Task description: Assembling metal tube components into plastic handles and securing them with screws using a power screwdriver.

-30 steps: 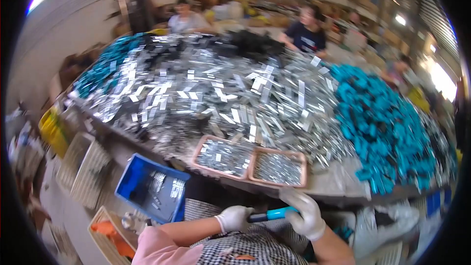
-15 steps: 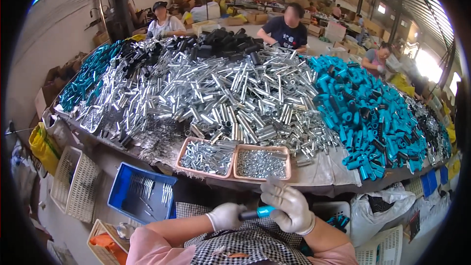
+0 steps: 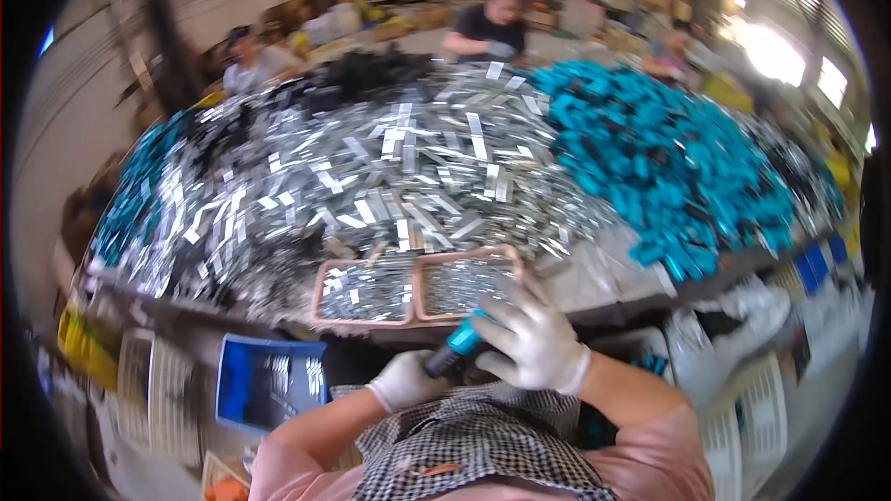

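Head view. Person at the near side of a bench (image 3: 594, 288), both hands gloved in white, checked apron (image 3: 473, 450) below them. Left hand (image 3: 408, 382): closed round the dark end of a teal-and-black handle (image 3: 464, 339). Right hand (image 3: 538, 343): fingers extended and spread, closed round nothing, set at the handle's teal end; whether it presses there, I cannot tell. Handle sits tilted between the hands, teal end up and to the right, held off the bench at its near edge.

Just beyond the hands, two pinkish trays stand side by side: left tray (image 3: 319, 295) and right tray (image 3: 517, 266), both filled with small metal pieces, blurred. Behind them, a broad heap of shiny metal pieces (image 3: 390, 158) covers the middle of the bench. To its right, a large teal pile (image 3: 668, 158); at far left, a smaller teal pile (image 3: 139, 186); at the far side, a dark pile (image 3: 371, 74).

Near left, below bench level: blue bin (image 3: 234, 385) with a few bright pieces inside, pale crate (image 3: 172, 399) beside it. Near right: translucent plastic bag (image 3: 701, 353).

Across the bench, a co-worker in a dark top (image 3: 487, 32); another in a light top (image 3: 251, 74), far left.
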{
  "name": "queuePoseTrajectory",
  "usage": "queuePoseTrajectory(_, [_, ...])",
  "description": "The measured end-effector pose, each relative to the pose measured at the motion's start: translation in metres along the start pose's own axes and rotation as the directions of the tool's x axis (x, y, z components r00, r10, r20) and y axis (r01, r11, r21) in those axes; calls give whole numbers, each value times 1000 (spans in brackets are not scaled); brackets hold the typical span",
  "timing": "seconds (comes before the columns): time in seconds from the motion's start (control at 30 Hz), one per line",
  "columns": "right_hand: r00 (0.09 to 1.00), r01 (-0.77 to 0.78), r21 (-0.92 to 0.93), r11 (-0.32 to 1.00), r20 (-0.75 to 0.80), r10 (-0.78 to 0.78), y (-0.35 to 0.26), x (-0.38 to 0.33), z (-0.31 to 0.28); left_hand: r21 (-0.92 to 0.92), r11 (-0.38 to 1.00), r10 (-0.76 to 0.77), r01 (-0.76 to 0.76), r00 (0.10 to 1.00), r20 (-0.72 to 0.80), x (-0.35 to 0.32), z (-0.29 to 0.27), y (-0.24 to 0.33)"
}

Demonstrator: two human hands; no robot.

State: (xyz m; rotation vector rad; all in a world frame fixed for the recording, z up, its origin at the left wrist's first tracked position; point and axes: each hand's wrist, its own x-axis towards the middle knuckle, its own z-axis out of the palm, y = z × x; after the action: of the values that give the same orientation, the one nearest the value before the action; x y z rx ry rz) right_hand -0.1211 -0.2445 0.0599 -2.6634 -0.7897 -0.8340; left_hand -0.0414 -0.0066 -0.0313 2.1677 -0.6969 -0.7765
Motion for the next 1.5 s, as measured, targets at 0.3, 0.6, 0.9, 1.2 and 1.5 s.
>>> queuePoseTrajectory(0.3, [656,-638,740,-212,667,355,-6,-58,37,771,625,405,-122,895,-186,25,-30,25])
queuePoseTrajectory(0.6, [997,-83,151,985,20,81,-10,-61,54,-966,-187,-172,-178,974,-146,54,-27,67])
queuePoseTrajectory(0.9, [984,-148,587,796,168,59,30,-65,78,-946,296,300,-133,953,-40,64,-48,59])
queuePoseTrajectory(1.2, [859,-437,-291,851,144,491,252,-56,70,-611,773,149,169,889,433,32,-48,7])
queuePoseTrajectory(1.5, [828,-345,-420,839,285,483,269,-43,118,-720,689,310,85,863,398,8,-10,-69])
